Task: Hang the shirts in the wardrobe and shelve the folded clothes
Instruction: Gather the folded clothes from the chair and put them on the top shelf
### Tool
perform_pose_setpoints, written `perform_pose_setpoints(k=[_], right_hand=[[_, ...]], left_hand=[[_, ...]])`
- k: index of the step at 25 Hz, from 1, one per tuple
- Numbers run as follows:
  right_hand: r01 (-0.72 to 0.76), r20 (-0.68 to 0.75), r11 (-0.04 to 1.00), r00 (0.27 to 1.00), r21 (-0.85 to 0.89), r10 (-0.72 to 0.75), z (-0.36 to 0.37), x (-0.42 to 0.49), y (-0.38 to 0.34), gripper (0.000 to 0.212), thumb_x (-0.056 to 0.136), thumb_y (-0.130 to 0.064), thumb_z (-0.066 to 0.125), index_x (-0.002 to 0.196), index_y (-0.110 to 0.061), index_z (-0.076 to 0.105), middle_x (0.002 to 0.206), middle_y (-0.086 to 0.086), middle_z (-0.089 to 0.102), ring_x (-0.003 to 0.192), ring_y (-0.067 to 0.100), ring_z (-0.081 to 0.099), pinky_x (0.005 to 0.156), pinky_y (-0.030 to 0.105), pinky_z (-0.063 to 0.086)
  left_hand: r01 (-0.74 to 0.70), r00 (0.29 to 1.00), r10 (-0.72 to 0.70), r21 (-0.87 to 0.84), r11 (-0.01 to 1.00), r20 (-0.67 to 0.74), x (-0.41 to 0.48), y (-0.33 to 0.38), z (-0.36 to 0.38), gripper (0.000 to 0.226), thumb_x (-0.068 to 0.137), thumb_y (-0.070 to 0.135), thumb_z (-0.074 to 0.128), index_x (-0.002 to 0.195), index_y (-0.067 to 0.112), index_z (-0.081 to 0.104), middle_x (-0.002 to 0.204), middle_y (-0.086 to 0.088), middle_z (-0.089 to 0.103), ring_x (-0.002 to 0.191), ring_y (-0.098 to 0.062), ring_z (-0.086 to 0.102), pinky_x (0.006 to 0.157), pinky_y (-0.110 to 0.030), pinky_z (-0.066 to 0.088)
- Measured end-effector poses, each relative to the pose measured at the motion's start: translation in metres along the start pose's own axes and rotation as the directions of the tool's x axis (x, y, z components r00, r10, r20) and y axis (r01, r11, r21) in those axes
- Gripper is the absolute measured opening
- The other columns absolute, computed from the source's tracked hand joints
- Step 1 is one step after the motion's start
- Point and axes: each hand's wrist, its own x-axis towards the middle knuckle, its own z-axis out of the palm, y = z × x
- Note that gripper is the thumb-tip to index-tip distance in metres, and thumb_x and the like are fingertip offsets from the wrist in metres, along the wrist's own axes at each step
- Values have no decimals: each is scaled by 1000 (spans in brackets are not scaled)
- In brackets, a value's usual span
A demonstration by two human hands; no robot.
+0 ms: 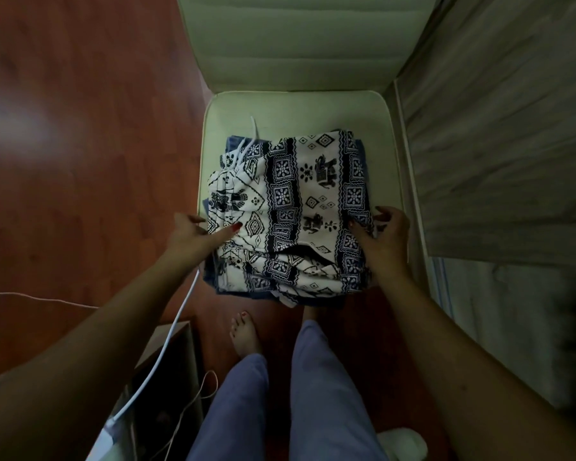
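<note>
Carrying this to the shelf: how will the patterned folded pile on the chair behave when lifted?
Likely floppy: the patterned pile is soft cloth, its front edge overhanging the chair seat. Stacked layers may slide apart. The white drawstring could dangle.

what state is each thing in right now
patterned garment, folded, topping the stack on the chair seat
blue clothes, folded underneath
chair, upright, holding the stack
left hand, thumb on the stack's left edge
right hand, fingers curled at its right edge
white cable, loose, running up behind the left wrist
</note>
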Motion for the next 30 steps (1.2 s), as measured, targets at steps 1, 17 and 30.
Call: perform_pose_setpoints(k=[1, 17, 30], right_hand=[[-60, 37, 998, 998, 1, 60, 1, 7, 2, 69, 69, -39, 79, 121, -6, 48, 121, 5, 46, 100, 15, 51, 84, 19, 47], [-313, 512, 932, 840, 185, 180, -8, 16, 6, 44, 89, -34, 59, 130, -23, 49, 117, -2, 61, 104, 15, 59, 93, 29, 44], [-29, 188, 748, 973, 663, -130, -151, -143, -128, 34, 85, -18, 57, 118, -14, 61, 113, 13, 70, 104, 31, 66, 88, 43, 53]], left_hand=[[14, 1000, -14, -45, 999, 10, 3, -1, -1, 81, 62, 51, 78, 119, 14, 33, 117, -9, 48, 107, -27, 53, 88, -42, 51], [9, 981, 28, -191, 982, 191, 36, -4, 9, 105, 53, 56, 86, 140, 37, 31, 148, -6, 41, 128, -28, 47, 107, -55, 35], [-297, 824, 335, -155, 942, 458, -140, 149, -61, 68, 66, 56, 74, 124, 26, 57, 122, 7, 65, 107, -13, 57, 89, -30, 43]])
